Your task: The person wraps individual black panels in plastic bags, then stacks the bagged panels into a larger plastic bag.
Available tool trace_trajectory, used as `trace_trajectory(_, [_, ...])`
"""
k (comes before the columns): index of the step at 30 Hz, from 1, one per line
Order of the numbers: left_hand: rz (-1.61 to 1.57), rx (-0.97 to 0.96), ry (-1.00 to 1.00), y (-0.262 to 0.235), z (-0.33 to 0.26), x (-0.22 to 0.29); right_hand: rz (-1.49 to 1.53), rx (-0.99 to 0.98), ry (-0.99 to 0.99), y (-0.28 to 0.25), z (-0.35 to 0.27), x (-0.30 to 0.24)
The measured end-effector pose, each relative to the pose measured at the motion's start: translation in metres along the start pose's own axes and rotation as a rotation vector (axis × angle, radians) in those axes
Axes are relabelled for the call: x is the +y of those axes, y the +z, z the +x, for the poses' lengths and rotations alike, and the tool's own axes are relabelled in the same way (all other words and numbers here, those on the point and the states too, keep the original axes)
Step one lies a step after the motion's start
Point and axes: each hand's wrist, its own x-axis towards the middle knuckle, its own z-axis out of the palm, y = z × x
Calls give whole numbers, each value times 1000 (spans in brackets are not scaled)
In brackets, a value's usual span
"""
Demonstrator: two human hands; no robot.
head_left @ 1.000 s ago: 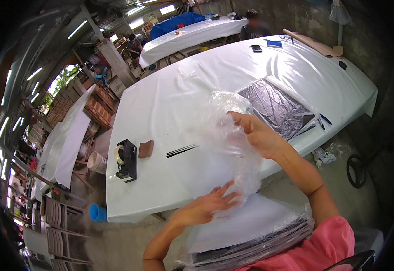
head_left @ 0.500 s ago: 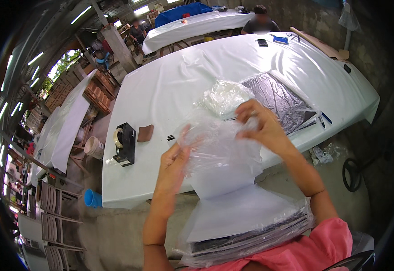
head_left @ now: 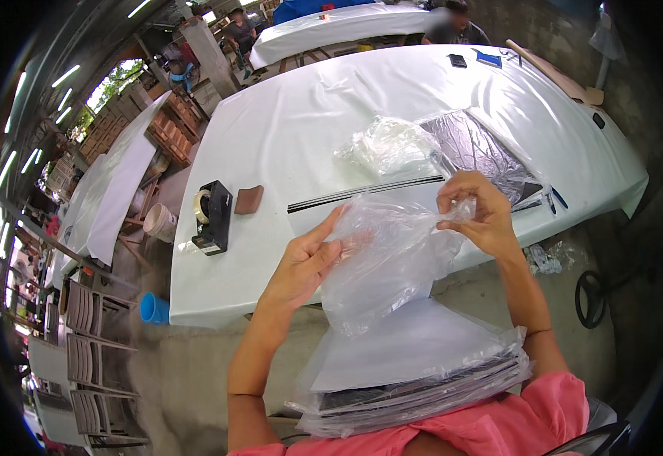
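A clear plastic bag (head_left: 392,258) hangs in the air over the near edge of a white-covered table (head_left: 286,137). My right hand (head_left: 477,213) pinches its upper right corner. My left hand (head_left: 305,262) presses flat against the bag's left side, fingers stretched. Below the bag, on my lap, lies a stack of flat dark sheets in plastic sleeves (head_left: 415,372) with a white sheet on top. On the table beyond my hands sit a crumpled heap of clear bags (head_left: 388,144) and a dark shiny bagged sheet (head_left: 483,152). A long thin black strip (head_left: 362,195) lies across the cloth.
A black tape dispenser (head_left: 214,216) and a small brown block (head_left: 249,199) stand at the table's left. Pens (head_left: 555,201) lie near the right edge, a phone (head_left: 458,60) at the far end. People sit at a far table (head_left: 331,23). Stacked chairs (head_left: 88,342) and a blue cup (head_left: 152,308) lie left.
Both hands lifted the bag off the lap stack and spread it. My left hand rose from the bag's lower edge to its left side; my right hand shifted to its top corner.
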Motion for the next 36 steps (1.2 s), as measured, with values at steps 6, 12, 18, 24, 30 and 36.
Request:
trace_trajectory(6, [174,5,279,11,0,1,-267,-91,148,1,-1,-14])
trace_trajectory(12, [-20,69,183,22,1,4,-601,-172,-191,28,16,-32])
trace_trajectory(18, [-198,-123,-20,21,-4,-5,-759,-448,-645,73,22,-39])
trace_trajectory(24, [-350,-258,-5,17,2,-34,-904,-714,-629,85,26,-51])
trace_trajectory(30, [-528,-345,-3,8,6,-63,-463,-682,-268,68,16,-40])
trace_trajectory(36, [752,-80,238,-19,15,-141,-18,-106,98,35,4,-61])
